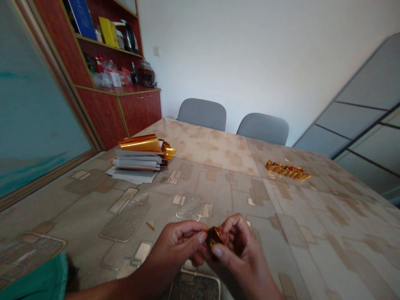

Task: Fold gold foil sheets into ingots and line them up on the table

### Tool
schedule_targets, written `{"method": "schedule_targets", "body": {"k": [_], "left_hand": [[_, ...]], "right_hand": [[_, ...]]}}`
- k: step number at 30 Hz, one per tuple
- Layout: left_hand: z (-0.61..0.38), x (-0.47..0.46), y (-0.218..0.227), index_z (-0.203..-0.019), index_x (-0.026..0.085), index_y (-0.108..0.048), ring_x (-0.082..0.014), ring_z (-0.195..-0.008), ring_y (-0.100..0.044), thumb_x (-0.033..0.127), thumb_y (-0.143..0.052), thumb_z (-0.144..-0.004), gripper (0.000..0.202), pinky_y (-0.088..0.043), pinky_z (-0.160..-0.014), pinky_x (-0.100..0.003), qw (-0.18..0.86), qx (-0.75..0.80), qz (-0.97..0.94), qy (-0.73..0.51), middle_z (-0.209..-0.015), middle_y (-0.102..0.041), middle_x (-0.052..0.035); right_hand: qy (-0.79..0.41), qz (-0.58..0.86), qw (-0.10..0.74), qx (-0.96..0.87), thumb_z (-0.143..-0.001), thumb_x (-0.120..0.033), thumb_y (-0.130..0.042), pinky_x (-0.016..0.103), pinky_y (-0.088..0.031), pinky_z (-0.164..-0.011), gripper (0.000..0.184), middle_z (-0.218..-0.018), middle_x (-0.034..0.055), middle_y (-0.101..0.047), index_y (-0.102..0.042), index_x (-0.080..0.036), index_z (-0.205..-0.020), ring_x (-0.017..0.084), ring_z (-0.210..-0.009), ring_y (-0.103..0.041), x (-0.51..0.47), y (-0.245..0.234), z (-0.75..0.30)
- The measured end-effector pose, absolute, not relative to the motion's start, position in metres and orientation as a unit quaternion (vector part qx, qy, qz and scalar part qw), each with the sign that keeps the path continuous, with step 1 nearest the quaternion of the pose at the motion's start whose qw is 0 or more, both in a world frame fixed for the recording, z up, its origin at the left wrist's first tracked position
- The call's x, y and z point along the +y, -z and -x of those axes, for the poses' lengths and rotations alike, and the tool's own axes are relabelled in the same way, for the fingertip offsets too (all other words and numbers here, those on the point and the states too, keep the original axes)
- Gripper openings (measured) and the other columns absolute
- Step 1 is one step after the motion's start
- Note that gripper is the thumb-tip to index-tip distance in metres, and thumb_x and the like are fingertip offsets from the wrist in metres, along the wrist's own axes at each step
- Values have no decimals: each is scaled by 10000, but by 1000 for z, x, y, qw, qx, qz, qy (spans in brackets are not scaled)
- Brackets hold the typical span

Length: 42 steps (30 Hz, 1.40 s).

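Note:
A small piece of shiny gold foil paper [214,236], folded with pointed edges, is held between both hands above the near part of the table. My left hand [184,241] pinches its left side between thumb and fingers. On the other side, my right hand [237,246] grips it with the thumb in front and the fingers curled behind. Part of the foil paper is hidden by the fingers. Toward the right back of the table lies a row of folded gold foil pieces [288,170]. A stack of gold and white paper sheets [137,160] rests at the left back.
A patterned cloth covers the table [218,187]. One tiny orange scrap [150,225] lies left of my hands. Two grey chairs [202,113] stand at the far edge. A red-brown cabinet [139,108] with bottles and boxes is at the back left.

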<state>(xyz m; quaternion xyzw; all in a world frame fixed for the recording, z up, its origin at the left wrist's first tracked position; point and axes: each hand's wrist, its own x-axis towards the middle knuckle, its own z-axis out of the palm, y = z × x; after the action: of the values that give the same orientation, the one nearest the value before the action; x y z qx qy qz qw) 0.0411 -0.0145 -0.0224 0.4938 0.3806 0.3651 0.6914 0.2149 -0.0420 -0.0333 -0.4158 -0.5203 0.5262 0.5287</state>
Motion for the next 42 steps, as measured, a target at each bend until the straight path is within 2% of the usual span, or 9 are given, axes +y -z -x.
{"method": "schedule_targets", "body": {"k": [5, 10, 14, 19, 24, 28, 35, 42], "left_hand": [[-43, -14, 23, -827, 121, -743, -147, -595, -649, 528, -758, -790, 409, -516, -568, -233, 703, 377, -485, -358, -674, -713, -53], [-44, -12, 18, -978, 163, -670, -156, -613, -672, 559, -800, -737, 481, -513, -539, -230, 702, 389, -431, -413, -728, -731, -30], [-45, -13, 20, -802, 166, -620, -104, -482, -569, 565, -824, -699, 460, -462, -490, -206, 708, 391, -431, -402, -577, -658, 13], [-47, -18, 22, -774, 157, -638, -96, -467, -538, 551, -853, -640, 469, -445, -489, -206, 737, 387, -413, -369, -521, -628, 21], [-51, -20, 14, -759, 145, -650, -83, -443, -510, 523, -854, -613, 453, -400, -471, -192, 732, 420, -394, -365, -484, -607, 27], [-53, -21, 11, -734, 162, -608, -80, -427, -490, 524, -868, -571, 474, -393, -445, -188, 736, 421, -382, -368, -476, -594, 39], [-54, -22, 13, -727, 181, -577, -81, -436, -496, 460, -867, -608, 419, -416, -446, -181, 730, 405, -383, -395, -494, -583, 55], [-55, -21, 22, -766, 184, -581, -88, -445, -504, 411, -845, -662, 364, -421, -450, -186, 720, 396, -397, -409, -506, -577, 59]], "right_hand": [[-545, 433, 509, -506, -827, -401, -763, 228, -323, -519, 338, -639, -70, -460, -484, -220, -773, 101, -569, -408, -42, 31, -211], [-563, 412, 550, -459, -828, -402, -785, 213, -361, -531, 330, -671, -65, -511, -510, -219, -832, 97, -580, -447, -42, 30, -210], [-536, 412, 571, -466, -851, -394, -775, 198, -347, -517, 316, -683, -62, -522, -511, -221, -875, 90, -573, -435, -41, 37, -212], [-529, 416, 582, -457, -851, -406, -774, 195, -349, -525, 327, -683, -66, -502, -503, -228, -885, 93, -581, -439, -42, 43, -208], [-557, 420, 582, -418, -856, -402, -762, 216, -402, -530, 317, -695, -60, -504, -491, -238, -846, 113, -589, -473, -44, 43, -202], [-559, 420, 593, -399, -835, -404, -779, 217, -392, -503, 333, -672, -69, -479, -489, -242, -824, 115, -562, -454, -46, 44, -200], [-578, 409, 579, -403, -835, -470, -767, 251, -411, -563, 364, -656, -61, -480, -497, -234, -776, 130, -595, -454, -43, 40, -200], [-573, 416, 578, -405, -831, -466, -773, 252, -419, -581, 364, -675, -55, -474, -505, -228, -772, 135, -622, -450, -44, 37, -201]]}}
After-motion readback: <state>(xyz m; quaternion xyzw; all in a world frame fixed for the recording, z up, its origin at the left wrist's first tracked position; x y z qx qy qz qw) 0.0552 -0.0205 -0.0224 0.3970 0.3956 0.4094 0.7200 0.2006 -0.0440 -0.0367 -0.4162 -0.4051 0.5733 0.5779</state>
